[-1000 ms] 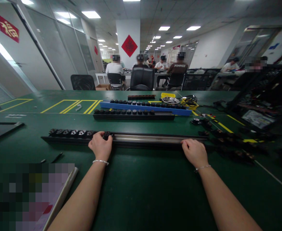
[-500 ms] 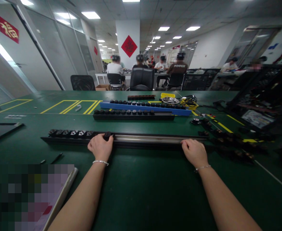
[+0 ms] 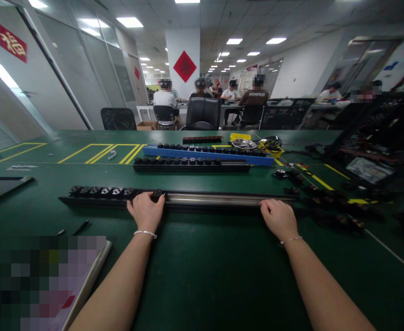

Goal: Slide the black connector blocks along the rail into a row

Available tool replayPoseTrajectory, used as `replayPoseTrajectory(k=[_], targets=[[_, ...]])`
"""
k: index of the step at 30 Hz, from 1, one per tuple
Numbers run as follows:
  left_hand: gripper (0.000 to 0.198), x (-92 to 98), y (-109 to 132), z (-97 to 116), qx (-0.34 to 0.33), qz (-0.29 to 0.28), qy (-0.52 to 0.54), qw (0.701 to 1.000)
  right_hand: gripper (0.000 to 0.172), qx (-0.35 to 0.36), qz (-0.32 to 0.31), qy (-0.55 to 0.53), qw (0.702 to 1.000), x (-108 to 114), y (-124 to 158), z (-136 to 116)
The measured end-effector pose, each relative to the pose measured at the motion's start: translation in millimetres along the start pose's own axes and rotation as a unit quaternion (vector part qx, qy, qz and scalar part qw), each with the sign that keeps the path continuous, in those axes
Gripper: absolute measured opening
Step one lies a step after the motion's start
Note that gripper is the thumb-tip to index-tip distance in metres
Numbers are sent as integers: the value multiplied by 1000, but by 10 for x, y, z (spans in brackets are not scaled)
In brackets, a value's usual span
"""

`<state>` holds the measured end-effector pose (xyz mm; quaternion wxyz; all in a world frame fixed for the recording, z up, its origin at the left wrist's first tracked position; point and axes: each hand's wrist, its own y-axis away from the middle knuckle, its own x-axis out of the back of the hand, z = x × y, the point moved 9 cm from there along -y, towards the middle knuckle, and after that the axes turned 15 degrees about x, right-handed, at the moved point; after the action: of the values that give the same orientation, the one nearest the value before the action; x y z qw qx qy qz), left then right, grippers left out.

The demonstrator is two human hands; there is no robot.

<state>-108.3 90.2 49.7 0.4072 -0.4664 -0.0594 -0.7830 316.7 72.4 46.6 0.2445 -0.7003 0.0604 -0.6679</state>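
Observation:
A long black rail point(image 3: 208, 209) with a shiny metal strip point(image 3: 205, 199) lies crosswise on the green table. Several black round parts point(image 3: 105, 190) sit in a row on its left portion. Near the rail's middle, my left hand point(image 3: 145, 209) is closed, thumb and fingers round one black part point(image 3: 157, 194). My right hand point(image 3: 279, 216) is closed on the rail toward its right end; its fingertips are partly hidden behind the hand.
Behind lie a black rail point(image 3: 191, 168) and a blue rail point(image 3: 250, 158), both carrying black parts. Many loose black parts point(image 3: 339, 202) are at the right. A metal dish point(image 3: 243, 144) and yellow bins stand farther back. People sit beyond the table.
My left hand and the black part in it have moved slightly to the right along the rail. My right hand has stayed in place.

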Motion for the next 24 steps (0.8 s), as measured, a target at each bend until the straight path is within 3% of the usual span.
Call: replayPoseTrajectory(k=[24], targets=[[35, 7, 55, 88, -40, 5, -10, 999, 34, -7, -9, -11, 1000, -15, -3, 4]])
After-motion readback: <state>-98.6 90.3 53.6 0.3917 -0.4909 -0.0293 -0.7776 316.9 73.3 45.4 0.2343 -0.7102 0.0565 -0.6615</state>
